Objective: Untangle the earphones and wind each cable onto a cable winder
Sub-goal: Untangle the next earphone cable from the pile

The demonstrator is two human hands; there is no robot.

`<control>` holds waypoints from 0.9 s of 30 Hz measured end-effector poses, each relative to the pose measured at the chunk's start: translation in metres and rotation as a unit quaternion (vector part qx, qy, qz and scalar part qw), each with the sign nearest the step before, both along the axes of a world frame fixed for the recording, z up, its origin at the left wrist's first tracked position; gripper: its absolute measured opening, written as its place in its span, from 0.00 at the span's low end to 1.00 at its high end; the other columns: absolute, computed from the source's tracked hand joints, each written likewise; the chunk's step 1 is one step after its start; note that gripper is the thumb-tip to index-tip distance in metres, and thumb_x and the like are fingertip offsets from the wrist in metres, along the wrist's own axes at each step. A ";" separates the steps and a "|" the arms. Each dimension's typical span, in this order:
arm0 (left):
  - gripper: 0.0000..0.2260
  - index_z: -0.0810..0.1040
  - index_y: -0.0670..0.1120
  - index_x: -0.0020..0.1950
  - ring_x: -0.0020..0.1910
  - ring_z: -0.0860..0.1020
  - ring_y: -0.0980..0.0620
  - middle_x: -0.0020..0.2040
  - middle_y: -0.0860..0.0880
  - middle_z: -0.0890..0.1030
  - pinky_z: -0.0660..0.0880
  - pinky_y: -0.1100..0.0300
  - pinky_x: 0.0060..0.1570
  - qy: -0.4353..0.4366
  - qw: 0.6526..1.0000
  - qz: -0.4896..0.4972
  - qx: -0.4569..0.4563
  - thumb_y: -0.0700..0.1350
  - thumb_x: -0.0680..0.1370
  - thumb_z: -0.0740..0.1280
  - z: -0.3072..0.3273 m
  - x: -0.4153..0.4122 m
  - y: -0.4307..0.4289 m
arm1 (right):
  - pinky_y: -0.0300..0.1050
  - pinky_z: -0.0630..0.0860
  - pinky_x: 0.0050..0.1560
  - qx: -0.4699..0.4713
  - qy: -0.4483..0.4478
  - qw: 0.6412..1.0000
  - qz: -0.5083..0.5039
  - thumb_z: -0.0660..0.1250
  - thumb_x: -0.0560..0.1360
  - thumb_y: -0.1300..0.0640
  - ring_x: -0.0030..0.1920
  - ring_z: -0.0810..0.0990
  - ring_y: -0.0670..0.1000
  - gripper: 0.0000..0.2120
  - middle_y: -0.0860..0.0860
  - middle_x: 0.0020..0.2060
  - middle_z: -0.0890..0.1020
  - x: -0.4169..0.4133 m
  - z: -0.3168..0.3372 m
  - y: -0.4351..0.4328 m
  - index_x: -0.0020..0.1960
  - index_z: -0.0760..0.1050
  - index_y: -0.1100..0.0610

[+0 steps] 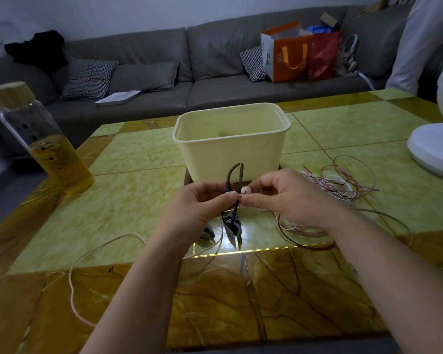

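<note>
While left hand (200, 203) and right hand (289, 198) pinch dark cable (231, 173), tub (228, 152) wall just beyond, cable tangle (343, 186) right

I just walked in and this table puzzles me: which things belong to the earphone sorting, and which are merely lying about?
In the job: left hand and right hand, pinching a dark cable loop and white earbud; tangle of pink and white cables; loose pink cable.
Lying about: cream tub (use unclear), bottle of yellow liquid, white fan base, shopping bags.

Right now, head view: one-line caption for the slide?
Left hand and right hand pinch a dark cable before a cream tub; tangled cables lie at right.
</note>
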State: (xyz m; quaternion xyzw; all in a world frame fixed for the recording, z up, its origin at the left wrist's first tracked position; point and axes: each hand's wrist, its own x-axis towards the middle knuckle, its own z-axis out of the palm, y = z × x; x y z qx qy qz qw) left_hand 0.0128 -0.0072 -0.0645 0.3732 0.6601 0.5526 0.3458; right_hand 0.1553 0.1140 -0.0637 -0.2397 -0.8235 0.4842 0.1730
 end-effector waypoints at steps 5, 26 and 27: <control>0.15 0.81 0.43 0.52 0.45 0.81 0.49 0.44 0.46 0.85 0.77 0.56 0.50 -0.139 0.988 -0.005 0.062 0.45 0.67 0.73 0.000 -0.002 0.002 | 0.55 0.75 0.59 -0.174 0.140 0.975 0.011 0.74 0.63 0.48 0.47 0.83 0.51 0.18 0.53 0.46 0.86 0.001 -0.004 0.006 0.50 0.81 0.54; 0.06 0.83 0.47 0.50 0.37 0.81 0.59 0.40 0.53 0.85 0.74 0.66 0.39 -0.244 0.951 0.185 0.047 0.45 0.75 0.71 -0.022 0.000 0.019 | 0.45 0.73 0.34 0.243 -0.134 0.959 0.051 0.61 0.80 0.55 0.30 0.76 0.49 0.10 0.47 0.30 0.77 -0.007 0.003 -0.025 0.41 0.77 0.54; 0.07 0.83 0.46 0.52 0.39 0.82 0.58 0.41 0.52 0.86 0.75 0.65 0.39 -0.163 0.969 0.185 0.037 0.46 0.75 0.72 -0.022 0.000 0.019 | 0.46 0.73 0.34 0.238 -0.130 0.962 0.044 0.62 0.79 0.55 0.31 0.76 0.49 0.10 0.48 0.31 0.78 -0.005 0.006 -0.024 0.41 0.78 0.54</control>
